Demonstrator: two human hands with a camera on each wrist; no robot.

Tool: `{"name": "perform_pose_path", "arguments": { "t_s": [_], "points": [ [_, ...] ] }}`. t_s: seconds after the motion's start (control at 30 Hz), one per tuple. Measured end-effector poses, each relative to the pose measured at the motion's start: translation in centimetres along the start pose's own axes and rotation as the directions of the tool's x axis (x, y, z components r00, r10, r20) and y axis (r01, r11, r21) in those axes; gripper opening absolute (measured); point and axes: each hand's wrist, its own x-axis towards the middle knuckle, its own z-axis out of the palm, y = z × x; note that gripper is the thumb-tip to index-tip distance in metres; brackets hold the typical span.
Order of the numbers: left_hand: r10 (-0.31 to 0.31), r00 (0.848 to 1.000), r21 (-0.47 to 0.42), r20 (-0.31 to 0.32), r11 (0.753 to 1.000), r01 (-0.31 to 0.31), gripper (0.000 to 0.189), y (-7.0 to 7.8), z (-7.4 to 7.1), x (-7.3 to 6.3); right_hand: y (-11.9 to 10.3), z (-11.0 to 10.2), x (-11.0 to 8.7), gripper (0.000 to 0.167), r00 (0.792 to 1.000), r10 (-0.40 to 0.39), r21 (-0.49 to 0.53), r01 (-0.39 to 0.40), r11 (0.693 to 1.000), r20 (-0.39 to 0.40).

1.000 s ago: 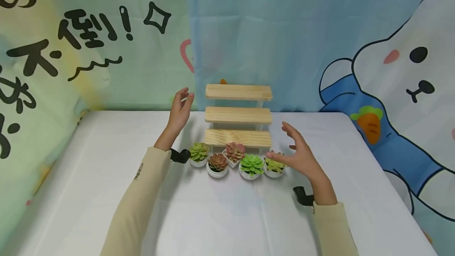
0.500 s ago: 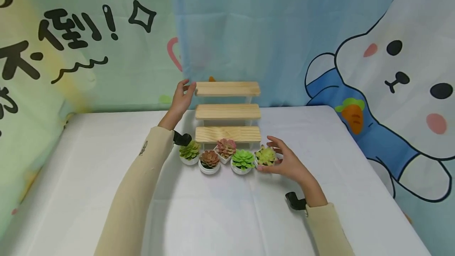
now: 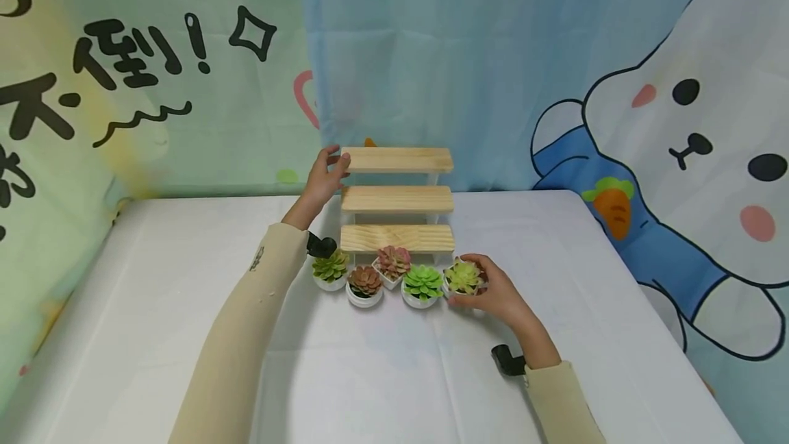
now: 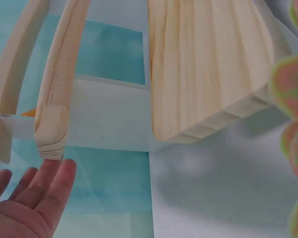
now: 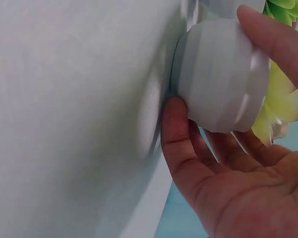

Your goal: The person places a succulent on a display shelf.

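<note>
My right hand (image 3: 493, 293) holds a potted succulent (image 3: 462, 277) with yellow-green leaves, at the right end of a row of small potted succulents. In the right wrist view, thumb and fingers curl around its white pot (image 5: 221, 74), which sits close to the tablecloth. My left hand (image 3: 323, 180) is at the left side of a three-tier wooden shelf (image 3: 397, 199). In the left wrist view its extended fingertips (image 4: 64, 171) meet the end of a wooden board (image 4: 62, 89). Other pots in the row hold a bright green succulent (image 3: 422, 282), a brown one (image 3: 365, 281), and a pink one (image 3: 393, 262).
A green succulent (image 3: 330, 266) stands at the row's left end, beneath the black wrist mount (image 3: 321, 246). White cloth (image 3: 370, 375) covers the table. A printed backdrop (image 3: 431, 46) hangs just behind the shelf.
My right hand has come in from the right and closed around the yellow-green succulent's pot. My left hand has moved right, up to the shelf's side. The head view has shifted slightly.
</note>
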Motion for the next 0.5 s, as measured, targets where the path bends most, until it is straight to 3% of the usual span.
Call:
{"name": "perform_pose_path", "arguments": {
  "t_s": [0.27,0.5],
  "points": [
    [0.017,0.999,-0.006,0.035,1.000,-0.017,0.056,0.07,0.07,0.00,0.26,-0.10,-0.01,0.075,1.000,0.024,-0.021,-0.024,0.999,-0.019],
    [-0.020,0.999,-0.067,0.034,0.998,0.022,0.057,-0.32,0.01,0.05,0.47,0.16,-0.02,0.075,0.999,0.028,-0.010,-0.028,1.000,-0.031]
  ]
}}
